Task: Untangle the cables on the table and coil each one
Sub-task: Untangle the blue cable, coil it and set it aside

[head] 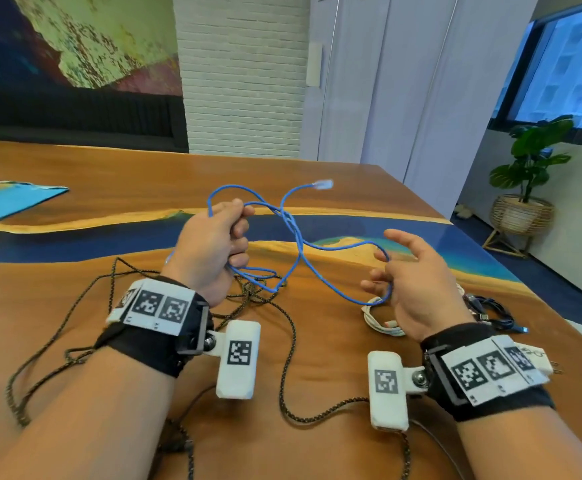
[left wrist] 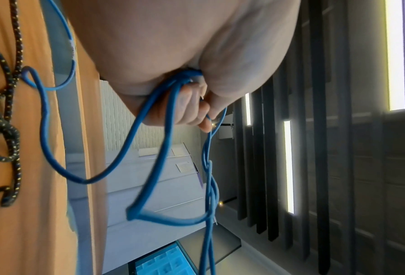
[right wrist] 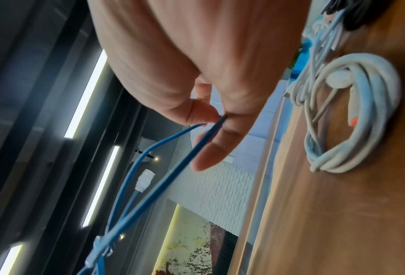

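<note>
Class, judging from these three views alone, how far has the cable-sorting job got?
Done: a white cable lies coiled on the table. In hand: the blue cable, bunched in the left hand, pinched by the right hand, twisted between them. Left: the braided dark cable sprawls loose. The dark cable at the right edge is unclear.

- A wooden table [head: 317,358] with a blue streak is seen.
- A dark braided cable [head: 289,327] is sprawled on it.
- A white coiled cable [head: 374,318] and black cables [head: 494,311] are laid at its right edge.
- A blue sheet [head: 9,202] is laid far left.

No readable text; only black-white coded markers on wrist bands [head: 159,306].
</note>
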